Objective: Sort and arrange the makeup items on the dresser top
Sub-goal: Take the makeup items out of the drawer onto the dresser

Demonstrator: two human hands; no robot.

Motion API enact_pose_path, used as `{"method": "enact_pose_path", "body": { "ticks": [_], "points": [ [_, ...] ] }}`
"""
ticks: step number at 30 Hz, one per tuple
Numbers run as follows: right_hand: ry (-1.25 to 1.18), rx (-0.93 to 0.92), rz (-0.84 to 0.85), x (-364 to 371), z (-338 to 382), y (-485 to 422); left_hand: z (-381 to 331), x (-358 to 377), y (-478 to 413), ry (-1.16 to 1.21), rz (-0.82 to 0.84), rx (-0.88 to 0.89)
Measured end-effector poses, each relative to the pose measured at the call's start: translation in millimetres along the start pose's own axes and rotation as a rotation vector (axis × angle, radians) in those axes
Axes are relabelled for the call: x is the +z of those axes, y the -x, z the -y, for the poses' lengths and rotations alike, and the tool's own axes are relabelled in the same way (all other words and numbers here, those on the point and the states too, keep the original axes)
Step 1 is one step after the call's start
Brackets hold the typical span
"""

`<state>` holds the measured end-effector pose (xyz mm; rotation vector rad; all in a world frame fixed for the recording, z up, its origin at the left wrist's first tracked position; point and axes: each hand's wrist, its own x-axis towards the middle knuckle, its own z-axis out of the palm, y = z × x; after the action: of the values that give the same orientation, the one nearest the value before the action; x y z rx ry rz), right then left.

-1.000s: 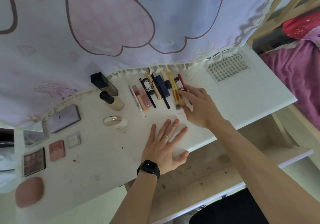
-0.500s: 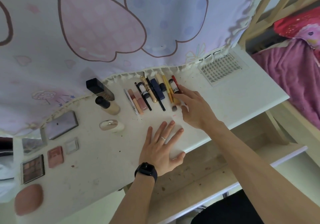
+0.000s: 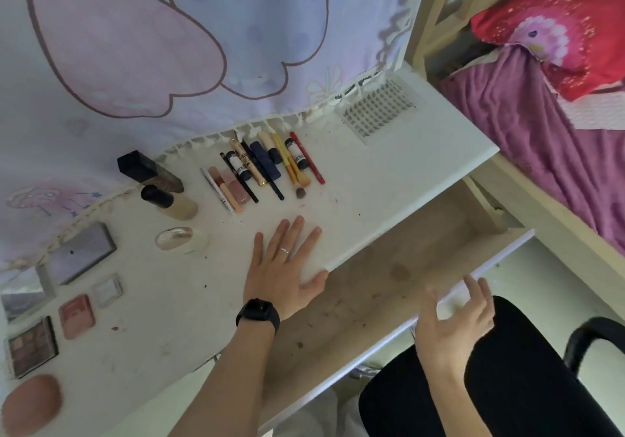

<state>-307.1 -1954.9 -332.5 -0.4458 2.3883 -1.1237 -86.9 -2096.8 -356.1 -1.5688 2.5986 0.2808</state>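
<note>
White laminate forms the dresser top (image 3: pixel 389 179), and the makeup lies on it in groups. Near the back edge is one row of slim items side by side, about thirteen by my count: a silver pencil (image 3: pixel 218 190), a red pencil (image 3: pixel 307 158), two yellow-handled brushes (image 3: pixel 290 162), two black tubes with white labels (image 3: pixel 239 167), a gold tube (image 3: pixel 248 167), a navy tube (image 3: pixel 265 165), and more pencils and glosses between them. Left of the row lie two foundation bottles (image 3: pixel 169 201), touching each other, and in front of them one clear-domed case (image 3: pixel 181 239). Further left are five flat compacts: a closed grey one (image 3: pixel 83 252), a mirrored one (image 3: pixel 23 294) partly cut off by the picture edge, a small white square (image 3: pixel 107 290), a pink blush (image 3: pixel 77 316), and an open eyeshadow palette (image 3: pixel 32 347) holding several brown and mauve pans. One rounded pink-brown sponge (image 3: pixel 32 404) sits at the near corner. Below the top, one drawer (image 3: pixel 389 284) stands pulled out; its wooden floor shows dark specks and stains. The left hand (image 3: pixel 284 267) lies flat on the dresser top with fingers straight and spread, just in front of the row. The right hand (image 3: pixel 453 321) hovers over the drawer's front edge, fingers loose and apart, gripping nothing, and somewhat blurred.
</note>
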Motion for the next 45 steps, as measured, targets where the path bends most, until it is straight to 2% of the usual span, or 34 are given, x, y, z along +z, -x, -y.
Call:
{"method": "enact_pose_path", "body": {
  "ticks": [3,5,8,10,16,19,23,34,37,39,41,43,45],
  "points": [
    [-0.226,0.388,0.086,-0.9,-26.9,5.2,0.0,1.1,0.5,-0.008,-0.020,0.005],
    [-0.351,0.583,0.186,7.2,-40.0,3.7,0.2,1.1,0.5,-0.005,-0.025,0.006],
    [-0.528,0.797,0.316,20.9,-50.4,-0.1,0.5,1.2,0.1,-0.017,-0.012,0.009],
    [-0.611,0.869,0.349,25.0,-51.7,-0.2,0.1,0.9,-0.3,-0.028,-0.014,0.009],
    [-0.770,0.879,0.312,22.4,-49.6,0.5,-0.9,-2.0,1.5,-0.034,-0.009,0.015],
    [-0.795,0.839,0.358,18.2,-50.6,0.3,-1.3,-2.6,0.8,-0.019,-0.011,0.021],
    [-0.792,0.815,0.443,19.4,-41.8,0.5,2.0,-2.2,-0.1,-0.024,0.000,0.024],
    [-0.802,0.906,0.557,42.4,-8.5,-6.6,0.0,-5.1,-0.3,-0.020,0.012,0.024],
    [-0.693,0.859,0.644,38.3,-2.1,-7.7,-0.5,-7.1,-0.9,-0.025,0.022,0.026],
    [-0.589,0.804,0.706,29.9,-0.1,-10.9,-1.4,-8.9,-1.2,-0.014,0.037,0.028],
    [-0.567,0.766,0.674,18.0,-1.5,-11.4,-1.0,-11.6,-1.2,-0.018,0.064,0.045],
    [-0.649,0.737,0.643,8.1,-3.2,-3.7,2.1,-15.6,-1.7,-0.068,0.130,0.092],
    [-0.791,0.712,0.690,6.7,-0.2,13.6,4.2,-20.0,-3.2,-0.120,0.232,0.143]
  ]
}}
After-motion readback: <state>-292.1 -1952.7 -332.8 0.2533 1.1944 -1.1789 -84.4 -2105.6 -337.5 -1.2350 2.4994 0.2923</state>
